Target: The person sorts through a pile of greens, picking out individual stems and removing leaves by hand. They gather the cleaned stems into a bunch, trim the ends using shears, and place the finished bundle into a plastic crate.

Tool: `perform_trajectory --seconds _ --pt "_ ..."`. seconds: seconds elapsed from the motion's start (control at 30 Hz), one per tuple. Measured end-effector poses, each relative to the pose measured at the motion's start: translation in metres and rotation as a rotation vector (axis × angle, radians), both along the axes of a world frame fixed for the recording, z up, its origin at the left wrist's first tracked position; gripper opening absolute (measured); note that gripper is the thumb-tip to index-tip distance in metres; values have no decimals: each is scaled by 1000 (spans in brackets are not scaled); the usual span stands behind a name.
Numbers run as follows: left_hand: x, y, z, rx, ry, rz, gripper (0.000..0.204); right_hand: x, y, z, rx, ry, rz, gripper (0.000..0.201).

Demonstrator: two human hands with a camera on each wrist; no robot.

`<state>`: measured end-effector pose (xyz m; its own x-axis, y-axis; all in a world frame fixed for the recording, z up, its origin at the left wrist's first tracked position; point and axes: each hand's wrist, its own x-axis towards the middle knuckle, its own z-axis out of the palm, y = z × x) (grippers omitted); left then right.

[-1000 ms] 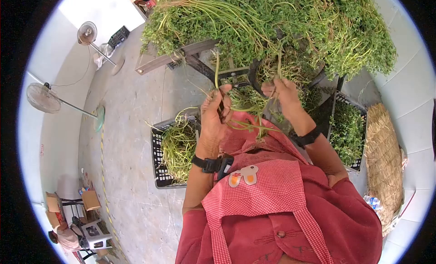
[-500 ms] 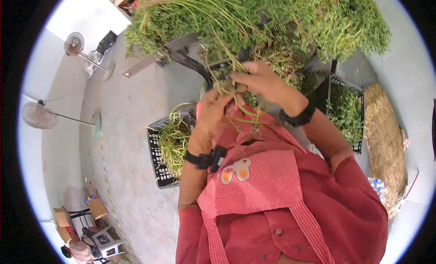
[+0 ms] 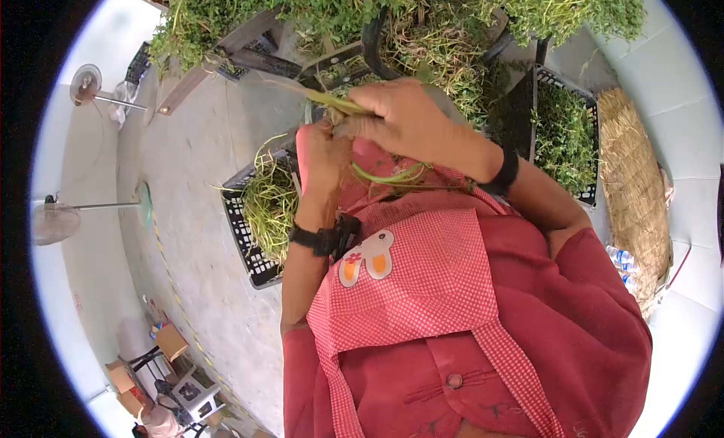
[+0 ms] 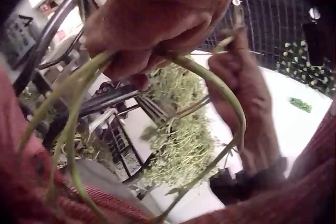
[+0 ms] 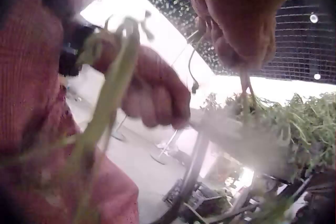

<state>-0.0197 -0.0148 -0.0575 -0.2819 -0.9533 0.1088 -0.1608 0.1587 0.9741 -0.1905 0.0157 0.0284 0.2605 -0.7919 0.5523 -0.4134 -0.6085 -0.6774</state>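
In front of the red checked apron (image 3: 411, 257), both hands work close together on long green plant stems. My left hand (image 3: 323, 155) has its fingers curled round several stems (image 4: 231, 95), which droop on both sides of the fist in the left wrist view. Just above and to the right, my right hand (image 3: 411, 121) pinches a yellow-green stem (image 3: 330, 101) that points left past the left hand. Thin stem ends (image 5: 245, 85) hang beneath the right fist in the right wrist view. Over the lap lies a loose green stem (image 3: 388, 178).
Leafy greens (image 3: 226, 19) heap over a frame with a wooden bar (image 3: 181, 85) ahead. A black crate (image 3: 260, 278) of stems (image 3: 270, 212) stands at left, another crate (image 3: 599, 155) of leafy greens at right. Beyond it lies a straw roll (image 3: 633, 197). Standing fans (image 3: 85, 84) are far left.
The hands were apart a second ago; the right hand has come across to the left one, gripping stems. The head view has tilted downward, so the heap sits higher.
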Motion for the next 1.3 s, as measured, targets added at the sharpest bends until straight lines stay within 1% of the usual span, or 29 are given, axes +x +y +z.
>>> perform_trajectory --seconds 0.03,0.07,0.1,0.13,0.17,0.2,0.23,0.27,0.3,0.33,0.4,0.43,0.47,0.6,0.67,0.7,0.8,0.87,0.9,0.97,1.1,1.17,1.2,1.27,1.3 --pt "0 1 -6 -60 -33 27 17 5 8 13 -81 -1 17 28" --pt "-4 4 6 221 195 79 17 2 14 28 69 3 -17 27" --pt "-4 6 18 499 424 132 17 -2 10 25 62 -4 -15 27" --pt "3 7 28 510 462 44 18 -7 0 18 193 -78 -9 27" --pt "5 9 39 490 467 53 18 -12 -9 9 319 -147 2 27" --pt "6 11 50 519 517 42 18 -17 -15 -5 410 -141 17 27" --pt "6 12 57 547 566 31 19 -17 -15 -11 392 -135 36 27" --pt "8 11 58 523 632 -33 18 -16 -10 -15 552 -265 50 27" --pt "10 12 59 514 632 -29 18 -13 -3 -17 717 -397 57 27" --pt "10 12 60 504 655 -54 18 -12 6 -6 761 -438 112 25" --pt "7 13 64 488 681 -93 18 -14 4 -22 783 -417 137 21" --pt "7 16 69 495 617 -41 18 -13 3 -24 815 -398 168 18" --pt "8 17 72 501 554 14 18 -12 5 -24 873 -522 195 16" --pt "12 21 68 473 576 7 18 -14 3 -14 907 -524 151 16" --pt "12 25 71 404 478 27 19 -14 2 -13 820 -468 81 18" --pt "12 27 72 401 480 24 19 -14 1 -14 816 -466 80 18" --pt "9 27 75 426 520 -14 22 -14 -1 -15 777 -405 33 21" --pt "8 27 74 442 657 -98 21 -11 2 -13 853 -557 83 20" --pt "7 27 75 440 660 -96 21 -11 1 -14 853 -555 85 20" --pt "5 30 80 438 675 -110 24 -9 -2 -17 784 -501 26 22" --pt "8 26 69 398 684 -146 27 -11 0 -13 721 -474 77 20" --pt "8 25 67 424 666 -115 26 -12 1 -11 747 -555 147 22" --pt "8 26 68 421 667 -113 26 -15 -2 -15 746 -553 149 22" --pt "7 28 71 431 655 -132 23 -18 -7 -20 945 -708 228 22" --pt "5 29 73 428 657 -128 23 -19 -7 -22 945 -706 232 22"
